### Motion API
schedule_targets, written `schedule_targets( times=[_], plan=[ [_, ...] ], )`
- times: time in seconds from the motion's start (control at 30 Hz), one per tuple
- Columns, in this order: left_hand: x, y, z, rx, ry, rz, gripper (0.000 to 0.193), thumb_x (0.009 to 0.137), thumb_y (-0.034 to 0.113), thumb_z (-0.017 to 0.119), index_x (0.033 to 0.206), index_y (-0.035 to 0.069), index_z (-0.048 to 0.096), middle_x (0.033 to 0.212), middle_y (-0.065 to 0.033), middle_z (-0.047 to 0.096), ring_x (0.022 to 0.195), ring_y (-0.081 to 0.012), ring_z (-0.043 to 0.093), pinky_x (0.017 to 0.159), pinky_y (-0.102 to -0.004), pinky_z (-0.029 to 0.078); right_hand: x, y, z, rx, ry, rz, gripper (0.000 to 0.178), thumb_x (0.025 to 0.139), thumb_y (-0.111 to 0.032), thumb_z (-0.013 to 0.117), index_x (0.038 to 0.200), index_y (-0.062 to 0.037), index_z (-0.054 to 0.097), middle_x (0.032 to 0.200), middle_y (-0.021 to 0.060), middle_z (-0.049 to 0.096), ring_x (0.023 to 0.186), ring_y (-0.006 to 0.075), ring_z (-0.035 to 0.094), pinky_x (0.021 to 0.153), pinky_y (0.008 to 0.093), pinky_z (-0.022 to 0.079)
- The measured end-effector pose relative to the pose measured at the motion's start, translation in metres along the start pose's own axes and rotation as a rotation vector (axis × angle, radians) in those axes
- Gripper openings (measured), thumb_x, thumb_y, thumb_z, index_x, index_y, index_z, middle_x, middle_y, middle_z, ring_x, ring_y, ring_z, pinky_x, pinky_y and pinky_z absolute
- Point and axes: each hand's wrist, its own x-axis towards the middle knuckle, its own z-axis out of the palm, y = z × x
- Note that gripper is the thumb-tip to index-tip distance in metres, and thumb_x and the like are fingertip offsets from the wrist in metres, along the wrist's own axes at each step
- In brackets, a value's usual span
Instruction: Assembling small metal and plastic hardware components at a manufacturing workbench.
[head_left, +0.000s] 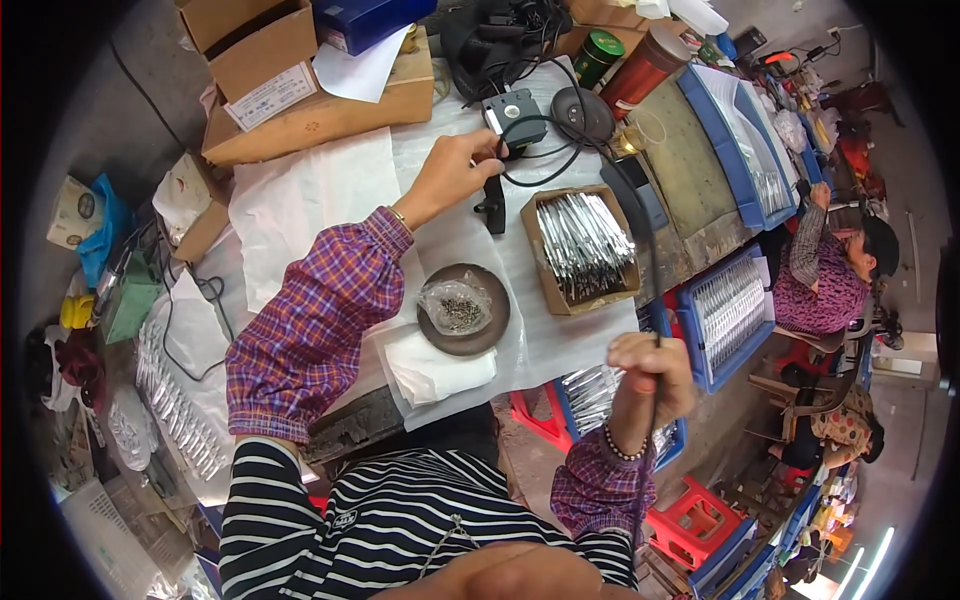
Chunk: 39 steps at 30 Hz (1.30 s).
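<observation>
Multiple slender silvery pieces [185,410], glossy, row laid at left; one thin white sheet [315,200], creased, spread over the table; one long brown cardboard box [310,125], flat-sided, at the far left edge of the work area; one left hand [455,175], checked woven sleeve with gathered cuff, arm stretched to the far centre, fingers bent and drawn together beside the grey device [517,115], hard-cased and boxy; fingertips at a loop of smooth black cable [538,186], cannot tell whether gripped; one folded white cloth [440,368], soft, at the near edge; one round brown dish [490,335], smooth, bearing a crumpled clear plastic bag [455,305] of tiny metallic bits; one open cardboard carton [590,302], packed with slim silvery metal strips [585,240]; one right hand [650,375], beaded bracelet at the wrist, raised at near right, forearm bent upward, fingers curled inward, thin dark cord [653,270] crossing in front, cannot tell whether held; one blue plastic tray [712,375], rectangular, right of the carton, lined with ranked pale pieces
</observation>
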Motion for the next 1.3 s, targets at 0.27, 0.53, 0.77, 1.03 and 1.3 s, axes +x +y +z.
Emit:
schedule_targets(
  times=[0.27,0.53,0.77,1.03,1.3],
  plan=[
    [-0.032,0.045,-0.003,-0.482,-0.052,-0.068,0.011,0.081,0.008,0.062,0.090,0.003,0.060,0.072,-0.0001,0.061,0.067,-0.0055,0.059,0.060,-0.0219,0.048,0.010,-0.007,-0.051,0.313,0.239,-0.077,0.020,0.092,-0.019,0.056,0.104,-0.0036,0.052,0.076,0.0069,0.056,0.068,0.0170,0.051,0.060,0.0313,0.042],
    [-0.058,0.075,-0.033,-0.105,-0.106,0.131,0.046,0.081,0.007,0.062,0.126,0.011,0.052,0.089,-0.0053,0.068,0.072,-0.0137,0.065,0.064,-0.0274,0.051,-0.009,-0.018,-0.069,0.266,0.241,-0.107,0.022,0.090,-0.019,0.060,0.102,-0.0013,0.053,0.075,0.0063,0.052,0.066,0.0161,0.049,0.055,0.0299,0.040],
    [-0.110,0.207,-0.149,-0.014,0.165,0.664,0.080,0.079,0.044,0.069,0.141,0.010,0.033,0.132,-0.0282,0.043,0.114,-0.0326,0.052,0.084,-0.0373,0.048,-0.025,-0.014,-0.070,0.210,0.104,-0.045,0.031,0.092,-0.023,0.058,0.113,-0.0016,0.053,0.081,0.0073,0.055,0.072,0.0171,0.051,0.062,0.0319,0.042],
    [-0.167,0.229,-0.172,0.187,0.191,0.680,0.076,0.082,0.046,0.066,0.143,0.018,0.031,0.132,-0.0311,0.040,0.111,-0.0339,0.050,0.078,-0.0369,0.048,-0.019,-0.006,-0.026,0.379,0.093,0.031,0.065,0.088,-0.020,0.064,0.141,-0.0040,0.030,0.086,0.0074,0.053,0.068,0.0156,0.051,0.062,0.0314,0.045],
    [-0.220,0.229,-0.163,0.179,0.261,0.563,0.058,0.086,0.025,0.064,0.138,0.016,0.039,0.123,-0.0290,0.047,0.099,-0.0291,0.055,0.071,-0.0346,0.049,-0.022,-0.003,0.008,0.311,0.048,0.175,0.057,0.093,-0.026,0.057,0.138,-0.0004,0.034,0.093,0.0077,0.055,0.068,0.0159,0.053,0.063,0.0306,0.047]
  ],
)
